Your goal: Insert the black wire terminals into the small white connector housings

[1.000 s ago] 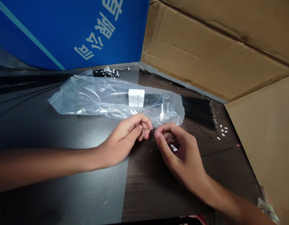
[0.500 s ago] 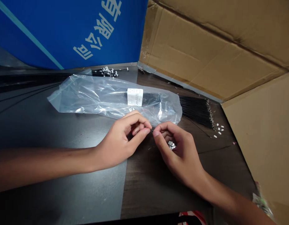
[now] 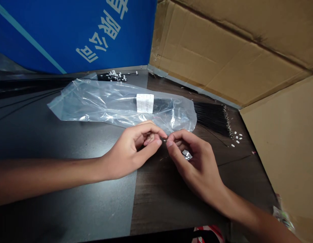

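1. The right hand [image 3: 197,162] had its thumb and pointing finger pinched tight on a thin black wire [image 3: 166,141].
2. The wire was over the dark surface [image 3: 171,202], and its end poked out toward the left hand [image 3: 131,148].
3. The left hand's fingers were a little bit apart, right beside that end.
4. Behind both hands lay a clear bag [image 3: 108,104].
5. A bunch of black wires [image 3: 211,116] stuck out of it, near some little white pieces [image 3: 237,137].
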{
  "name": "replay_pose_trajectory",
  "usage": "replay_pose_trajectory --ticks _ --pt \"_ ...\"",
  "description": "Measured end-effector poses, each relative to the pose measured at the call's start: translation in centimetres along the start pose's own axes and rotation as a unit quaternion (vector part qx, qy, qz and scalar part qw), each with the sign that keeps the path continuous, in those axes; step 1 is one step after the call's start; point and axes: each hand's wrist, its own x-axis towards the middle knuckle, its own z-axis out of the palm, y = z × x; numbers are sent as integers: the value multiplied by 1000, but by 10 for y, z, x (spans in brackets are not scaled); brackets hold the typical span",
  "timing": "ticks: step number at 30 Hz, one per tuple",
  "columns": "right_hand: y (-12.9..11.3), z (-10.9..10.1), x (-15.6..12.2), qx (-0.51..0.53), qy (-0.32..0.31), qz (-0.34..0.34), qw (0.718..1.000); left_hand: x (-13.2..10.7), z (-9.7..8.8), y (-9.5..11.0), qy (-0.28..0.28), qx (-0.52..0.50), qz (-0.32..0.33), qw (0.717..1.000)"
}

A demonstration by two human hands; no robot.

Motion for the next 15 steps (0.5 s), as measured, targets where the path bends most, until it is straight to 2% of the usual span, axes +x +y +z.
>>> replay_pose_trajectory --ticks 4,7,15 --pt "-2 -2 4 61 -28 36 997 3 -3 -3 -8 26 33 999" --pt "-3 -2 7 95 -43 52 993 6 -1 -8 0 32 33 999" --pt "-3 0 6 102 -8 57 993 7 5 -11 3 -70 25 997"
